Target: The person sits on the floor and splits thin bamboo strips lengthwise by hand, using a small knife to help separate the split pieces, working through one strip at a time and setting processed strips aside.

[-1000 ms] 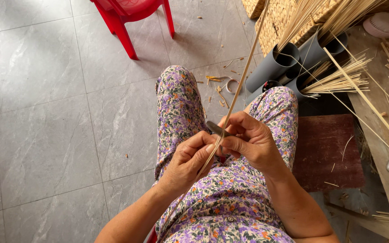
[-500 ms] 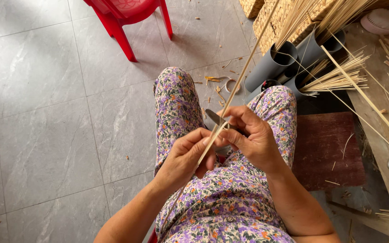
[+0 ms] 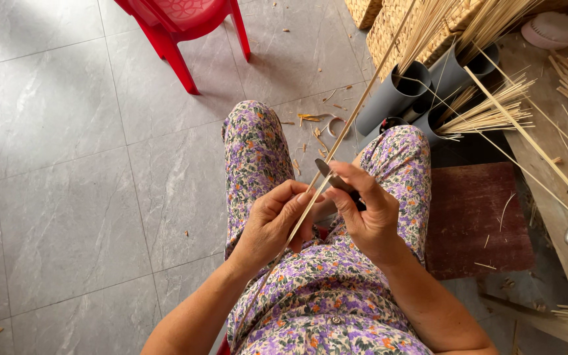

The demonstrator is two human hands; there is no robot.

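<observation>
I sit with my knees in floral purple trousers [image 3: 251, 151] over a grey tiled floor. My left hand [image 3: 274, 223] pinches a long thin bamboo strip [image 3: 356, 108] that runs from my lap up towards the grey tubes at the upper right. My right hand [image 3: 366, 210] grips a small dark knife [image 3: 330, 174], its blade laid against the strip just above my left fingers. Both hands meet above my lap, between my knees.
Grey plastic tubes [image 3: 396, 92] filled with bamboo sticks lie at the upper right, beside woven baskets [image 3: 389, 26]. A red plastic chair [image 3: 179, 26] stands at the top. A dark red mat [image 3: 474, 217] and a wooden plank with loose strips [image 3: 560, 151] lie right. Shavings litter the floor.
The hands stay together on the strip and the knife. The strip has slid a little through my left fingers, and my left hand sits slightly lower against the blade.
</observation>
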